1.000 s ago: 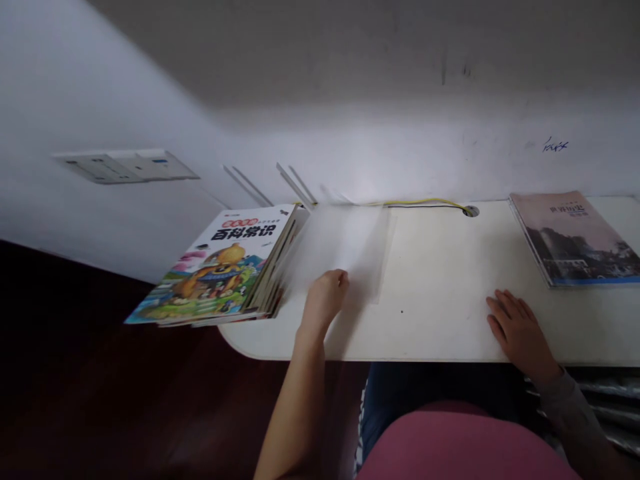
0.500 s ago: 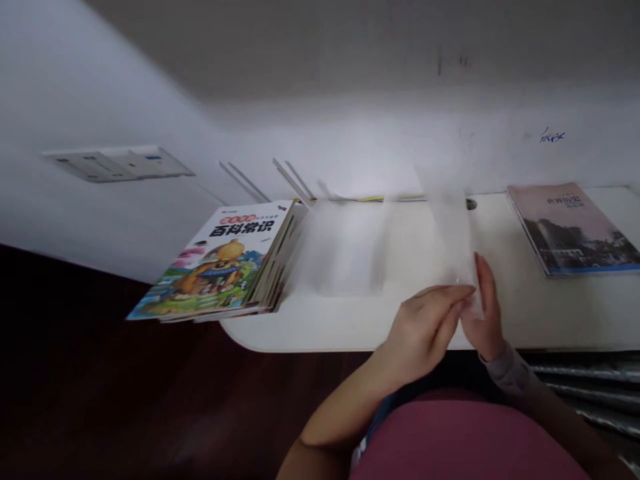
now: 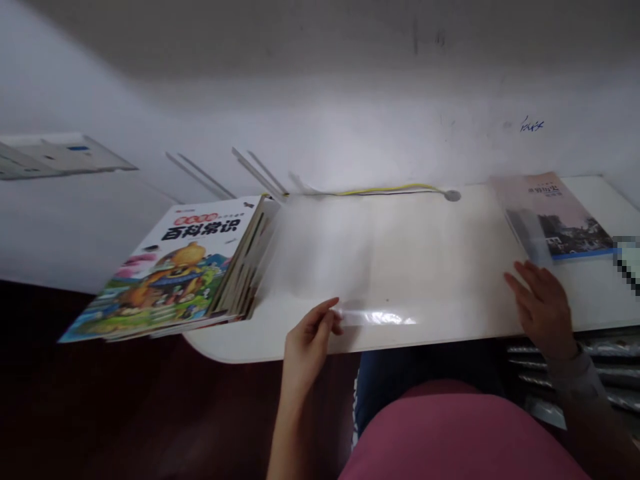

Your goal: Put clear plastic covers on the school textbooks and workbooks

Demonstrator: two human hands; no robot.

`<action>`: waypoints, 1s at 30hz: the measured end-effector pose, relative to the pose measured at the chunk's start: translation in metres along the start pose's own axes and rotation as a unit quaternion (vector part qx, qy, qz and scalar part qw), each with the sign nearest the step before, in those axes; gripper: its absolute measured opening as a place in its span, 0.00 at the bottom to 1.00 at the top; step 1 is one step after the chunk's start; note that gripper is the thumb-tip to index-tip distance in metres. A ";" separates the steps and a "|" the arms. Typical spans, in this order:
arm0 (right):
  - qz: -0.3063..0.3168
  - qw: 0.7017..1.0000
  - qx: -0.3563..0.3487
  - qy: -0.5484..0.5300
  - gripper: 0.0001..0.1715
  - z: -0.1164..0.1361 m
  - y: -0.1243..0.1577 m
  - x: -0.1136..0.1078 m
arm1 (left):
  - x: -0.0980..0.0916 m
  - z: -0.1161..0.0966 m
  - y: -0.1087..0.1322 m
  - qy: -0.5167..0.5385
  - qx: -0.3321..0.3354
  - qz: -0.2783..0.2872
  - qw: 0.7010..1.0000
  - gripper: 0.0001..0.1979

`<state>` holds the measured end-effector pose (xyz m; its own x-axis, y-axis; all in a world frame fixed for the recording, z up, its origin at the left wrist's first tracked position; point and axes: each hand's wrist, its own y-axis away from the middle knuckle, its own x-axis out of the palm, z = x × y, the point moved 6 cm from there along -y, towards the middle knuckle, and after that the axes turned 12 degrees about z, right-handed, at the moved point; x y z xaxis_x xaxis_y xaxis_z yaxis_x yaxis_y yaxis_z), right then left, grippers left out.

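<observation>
My left hand pinches the near left corner of a clear plastic sheet that lies spread across the white desk. My right hand rests with fingers spread on the sheet's right end, just below a pink-covered book. The sheet's right edge overlaps that book. A stack of colourful children's books sits at the desk's left end, overhanging the edge.
A yellow cable runs along the wall to a grommet hole. Thin white strips lean on the wall behind the stack. A wall socket panel is at the far left. My pink-clad lap is below the desk.
The clear sheet, lifted between both hands in front of me half a second ago, is now spread flat. My hands moved apart, left to the left corner, right toward the pink book.
</observation>
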<state>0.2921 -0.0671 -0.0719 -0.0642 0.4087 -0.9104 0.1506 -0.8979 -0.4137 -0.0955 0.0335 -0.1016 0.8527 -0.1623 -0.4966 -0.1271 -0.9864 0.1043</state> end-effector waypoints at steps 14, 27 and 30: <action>0.231 0.972 -0.035 0.001 0.33 -0.014 0.024 0.068 | 0.019 0.014 0.003 -0.312 0.041 0.052 0.948 0.20; 0.156 0.978 -0.127 -0.058 0.27 0.053 -0.013 0.060 | -0.177 -0.014 -0.045 -0.422 -0.053 -0.199 0.883 0.22; 0.162 0.964 -0.183 -0.102 0.26 0.096 -0.023 0.061 | -0.240 0.013 -0.056 -0.391 -0.252 -0.166 0.869 0.27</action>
<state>0.1901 -0.0372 -0.1180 -0.1418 0.0429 -0.9890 0.5306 -0.8401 -0.1125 -0.2995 0.1277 0.0007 0.1687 -0.0339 -0.9851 0.4670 -0.8774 0.1101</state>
